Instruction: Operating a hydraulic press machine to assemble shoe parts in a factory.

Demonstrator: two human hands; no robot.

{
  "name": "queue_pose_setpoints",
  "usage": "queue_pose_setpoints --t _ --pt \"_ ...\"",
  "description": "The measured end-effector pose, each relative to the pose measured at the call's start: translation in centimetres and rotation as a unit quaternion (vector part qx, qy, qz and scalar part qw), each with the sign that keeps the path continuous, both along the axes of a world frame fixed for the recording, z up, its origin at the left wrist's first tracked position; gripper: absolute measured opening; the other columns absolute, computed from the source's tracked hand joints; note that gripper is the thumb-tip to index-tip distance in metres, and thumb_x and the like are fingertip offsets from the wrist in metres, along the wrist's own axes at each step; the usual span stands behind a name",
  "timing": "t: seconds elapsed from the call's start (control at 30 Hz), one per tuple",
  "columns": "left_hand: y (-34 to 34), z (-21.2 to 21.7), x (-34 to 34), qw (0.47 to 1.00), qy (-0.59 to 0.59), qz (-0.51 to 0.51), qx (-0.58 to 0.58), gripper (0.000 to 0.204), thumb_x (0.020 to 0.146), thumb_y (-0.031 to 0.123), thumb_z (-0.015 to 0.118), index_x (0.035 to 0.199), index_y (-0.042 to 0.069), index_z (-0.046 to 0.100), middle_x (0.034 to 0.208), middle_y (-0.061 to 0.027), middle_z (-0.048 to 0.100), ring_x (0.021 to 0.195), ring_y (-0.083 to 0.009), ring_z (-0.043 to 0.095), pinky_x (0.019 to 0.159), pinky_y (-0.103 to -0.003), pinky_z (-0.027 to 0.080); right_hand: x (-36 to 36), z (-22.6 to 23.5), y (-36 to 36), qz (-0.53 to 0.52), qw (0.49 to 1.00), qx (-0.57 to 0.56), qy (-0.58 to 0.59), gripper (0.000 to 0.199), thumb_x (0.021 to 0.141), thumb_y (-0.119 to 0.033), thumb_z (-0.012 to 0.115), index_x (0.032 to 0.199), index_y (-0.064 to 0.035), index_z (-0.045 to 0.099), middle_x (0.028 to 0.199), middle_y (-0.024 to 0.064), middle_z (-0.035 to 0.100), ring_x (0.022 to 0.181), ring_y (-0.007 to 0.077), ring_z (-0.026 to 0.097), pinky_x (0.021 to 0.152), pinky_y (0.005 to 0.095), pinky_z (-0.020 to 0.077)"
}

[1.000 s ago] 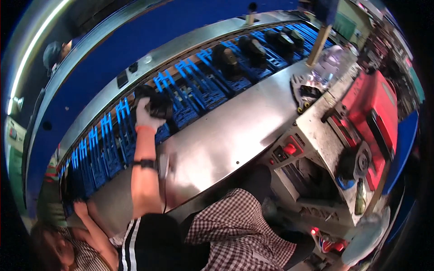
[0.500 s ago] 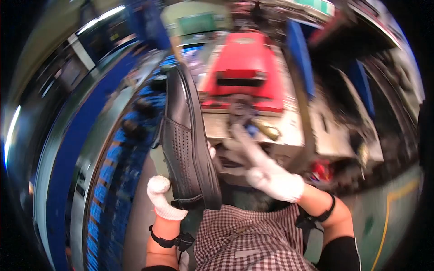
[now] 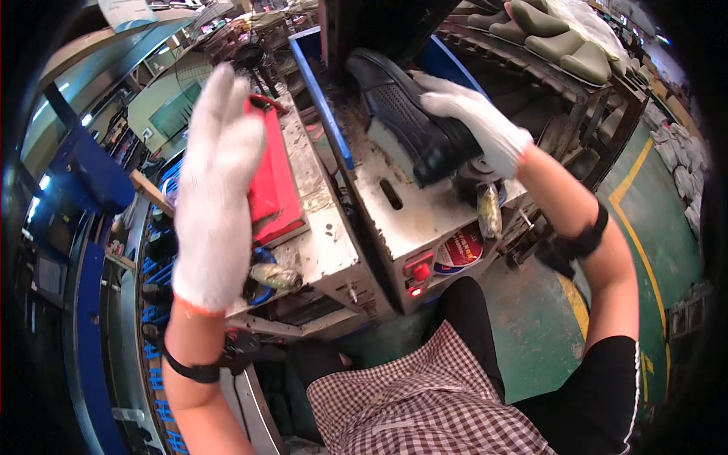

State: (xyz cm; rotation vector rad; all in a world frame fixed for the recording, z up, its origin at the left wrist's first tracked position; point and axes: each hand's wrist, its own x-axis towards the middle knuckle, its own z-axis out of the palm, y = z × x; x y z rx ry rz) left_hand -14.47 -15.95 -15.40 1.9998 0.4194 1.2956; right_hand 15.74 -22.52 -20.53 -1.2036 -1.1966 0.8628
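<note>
A black leather shoe (image 3: pixel 390 95) with perforated sides lies tilted on the metal top of a machine, between blue side panels. My right hand (image 3: pixel 485 125), in a white knit glove, grips the shoe from its right side; the thumb and part of the fingers are hidden. At the left, my left hand (image 3: pixel 216 189), in a matching glove, is raised with its fingers stretched and nothing in them. It hovers in front of the red block (image 3: pixel 273 178) on the neighbouring metal bench and covers part of it.
Olive-green shoe forms (image 3: pixel 557 38) sit on a rack at the far right. A red button (image 3: pixel 421 271) and a round red-and-blue label (image 3: pixel 459 252) are on the machine's front. Crumpled yellowish bundles (image 3: pixel 277 277) hang at the front edges. Blue racking (image 3: pixel 155 379) runs along the left.
The view has swung to the right. The shoe has passed from my left hand to my right and is now at the machine between the blue panels. My left hand has let go and risen.
</note>
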Motion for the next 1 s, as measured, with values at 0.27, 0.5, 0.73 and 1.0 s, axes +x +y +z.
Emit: queue_pose_setpoints --t 0.27,0.5,0.73,1.0 --pt "8.0 8.5 8.9 0.937 0.08 0.089 0.328 0.067 0.104 0.049 0.056 0.15 0.001 0.052 0.137 -0.0227 0.063 0.129 -0.0249 0.061 0.109 -0.036 0.048 9.4 -4.4 15.4 -0.212 0.88 -0.088 -0.415 0.084 0.08 -0.05 0.07 0.151 -0.0075 0.056 0.145 0.0278 0.059 0.136 0.0373 0.057 0.117 0.037 0.0414" --pt "7.7 11.7 13.0 0.952 0.09 0.061 0.288 0.066 0.104 0.026 0.058 0.158 -0.004 0.035 0.159 -0.0212 0.046 0.144 -0.0272 0.045 0.12 -0.037 0.035 10.3 -6.2 17.2 -0.046 0.795 -0.214 -0.566 0.101 0.086 -0.079 0.055 0.166 -0.0225 0.031 0.16 0.0444 0.023 0.147 0.0572 0.036 0.124 0.0488 0.0312" --pt "14.8 20.0 20.4 0.893 0.137 0.085 0.419 0.075 0.105 0.036 0.057 0.159 -0.007 0.03 0.162 -0.0242 0.039 0.151 -0.032 0.036 0.125 -0.039 0.029 11.0 -5.6 15.7 0.002 0.809 -0.222 -0.543 0.106 0.086 -0.082 0.053 0.167 -0.0178 0.028 0.165 0.0429 0.012 0.154 0.0555 0.02 0.127 0.0501 0.0219" --pt "14.1 21.0 28.0 0.797 0.343 0.173 0.467 0.053 0.106 0.046 0.048 0.142 0.01 0.061 0.141 -0.0208 0.063 0.134 -0.036 0.055 0.114 -0.046 0.041 8.6 -1.3 -1.0 -0.041 0.845 0.072 -0.528 0.058 0.093 -0.039 0.068 0.138 -0.0021 0.06 0.132 0.0222 0.061 0.121 0.0405 0.06 0.106 0.0479 0.0471"
